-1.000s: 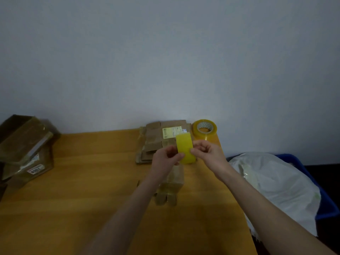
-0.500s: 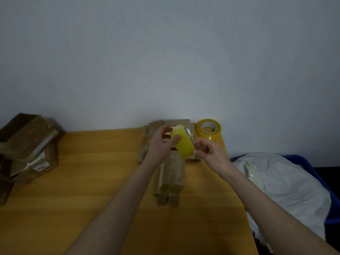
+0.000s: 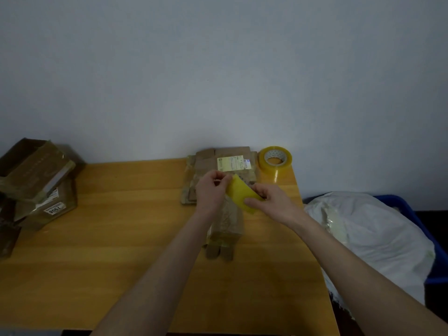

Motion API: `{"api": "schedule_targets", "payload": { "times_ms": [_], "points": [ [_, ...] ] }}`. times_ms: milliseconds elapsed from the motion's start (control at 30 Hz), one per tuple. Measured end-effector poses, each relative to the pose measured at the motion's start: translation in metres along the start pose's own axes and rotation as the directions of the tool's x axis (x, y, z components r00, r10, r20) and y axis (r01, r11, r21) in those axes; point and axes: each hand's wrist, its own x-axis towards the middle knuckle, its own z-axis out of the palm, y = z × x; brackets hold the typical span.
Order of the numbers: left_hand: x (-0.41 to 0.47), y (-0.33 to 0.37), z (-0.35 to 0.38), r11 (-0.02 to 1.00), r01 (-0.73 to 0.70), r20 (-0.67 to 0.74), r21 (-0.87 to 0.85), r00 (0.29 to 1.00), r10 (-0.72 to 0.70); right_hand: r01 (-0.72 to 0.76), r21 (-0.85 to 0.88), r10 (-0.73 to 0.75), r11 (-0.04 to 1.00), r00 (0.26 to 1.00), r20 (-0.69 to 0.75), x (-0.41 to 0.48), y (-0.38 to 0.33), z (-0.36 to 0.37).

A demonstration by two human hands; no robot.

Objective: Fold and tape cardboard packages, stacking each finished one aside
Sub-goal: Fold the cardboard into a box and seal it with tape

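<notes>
A wooden desk (image 3: 121, 226), set against a pale wall (image 3: 218, 69), is seen from a head-worn camera. Just below the middle of the view, a strip of yellow tape (image 3: 240, 194) is held in the air between two bare hands. Its upper end, at 10 o'clock, is pinched by the curled fingers (image 3: 221, 177) of the left hand (image 3: 211, 190). Its lower end, at 4 o'clock, is pinched between the thumb and fingers of the right hand (image 3: 271, 202).

A narrow folded cardboard package (image 3: 228, 226) is laid lengthwise on the desk directly under the hands, partly hidden by them. Whether it is touched by either hand cannot be told.

At 12 o'clock from the hands, a pile of flat cardboard (image 3: 232, 163) with a pale label on top is laid against the wall. A roll of yellow tape (image 3: 275, 160) is set flat just beside the pile, at 1 o'clock from the hands.

Far off at 9 o'clock, at the desk's left end, several taped packages (image 3: 36, 178) are stacked unevenly. At 3 o'clock, beyond the desk's right edge, a blue bin (image 3: 412, 214) is seen, covered by a white plastic bag (image 3: 375, 238).
</notes>
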Motion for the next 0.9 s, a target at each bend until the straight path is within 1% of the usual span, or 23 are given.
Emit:
{"api": "schedule_targets", "payload": {
  "times_ms": [100,200,233,367,400,467,500,533,567,633,667,700,733,800,833,900],
  "points": [
    [-0.01,-0.011,-0.001,0.997,0.022,-0.066,0.067,0.998,-0.018,0.013,-0.163,-0.02,0.986,0.999,-0.04,-0.003,0.002,-0.002],
    [-0.022,-0.023,0.0,0.995,0.084,-0.086,0.061,0.993,-0.079,-0.027,-0.372,0.012,0.928,0.999,-0.044,-0.008,-0.001,-0.003],
    [-0.027,-0.027,0.0,0.993,0.105,-0.088,0.044,0.991,-0.101,-0.039,-0.417,0.027,0.908,0.999,-0.035,-0.01,-0.002,-0.002],
    [-0.042,-0.042,-0.001,0.983,0.186,-0.106,-0.004,0.977,-0.185,-0.041,-0.483,0.061,0.875,0.998,0.025,-0.015,-0.002,0.008],
    [-0.045,-0.047,-0.002,0.978,0.21,-0.114,-0.016,0.971,-0.211,-0.033,-0.526,0.051,0.85,0.998,0.021,-0.017,0.0,0.012],
    [-0.048,-0.054,-0.007,0.966,0.253,-0.158,-0.047,0.953,-0.258,-0.026,-0.639,0.021,0.768,1.0,-0.014,-0.023,0.007,0.015],
    [-0.048,-0.056,-0.011,0.965,0.255,-0.174,-0.059,0.949,-0.261,-0.04,-0.647,0.024,0.761,0.999,-0.033,-0.027,0.012,0.016],
    [-0.048,-0.056,-0.014,0.968,0.243,-0.176,-0.067,0.952,-0.251,-0.056,-0.618,0.045,0.784,0.998,-0.034,-0.029,0.016,0.016],
    [-0.048,-0.056,-0.018,0.968,0.238,-0.163,-0.08,0.955,-0.248,-0.068,-0.543,0.077,0.837,0.997,-0.006,-0.031,0.022,0.018],
    [-0.049,-0.057,-0.025,0.958,0.252,-0.102,-0.136,0.958,-0.267,-0.118,-0.267,0.149,0.957,0.984,0.102,-0.036,0.035,0.022],
    [-0.05,-0.059,-0.028,0.953,0.258,-0.073,-0.156,0.96,-0.272,-0.15,-0.132,0.171,0.98,0.972,0.16,-0.039,0.042,0.025],
    [-0.053,-0.061,-0.031,0.95,0.268,-0.047,-0.159,0.959,-0.279,-0.175,-0.033,0.178,0.984,0.963,0.204,-0.043,0.049,0.026],
    [-0.056,-0.066,-0.033,0.947,0.282,-0.033,-0.153,0.956,-0.29,-0.19,0.032,0.177,0.981,0.955,0.236,-0.047,0.055,0.027],
    [-0.063,-0.077,-0.038,0.939,0.302,-0.032,-0.162,0.95,-0.311,-0.206,0.113,0.167,0.972,0.944,0.285,-0.054,0.063,0.03],
    [-0.066,-0.083,-0.04,0.936,0.308,-0.031,-0.171,0.948,-0.317,-0.212,0.123,0.17,0.969,0.943,0.286,-0.057,0.065,0.031],
    [-0.07,-0.09,-0.04,0.932,0.32,-0.025,-0.168,0.944,-0.328,-0.199,0.056,0.182,0.978,0.957,0.226,-0.061,0.066,0.034]
  ]
}}
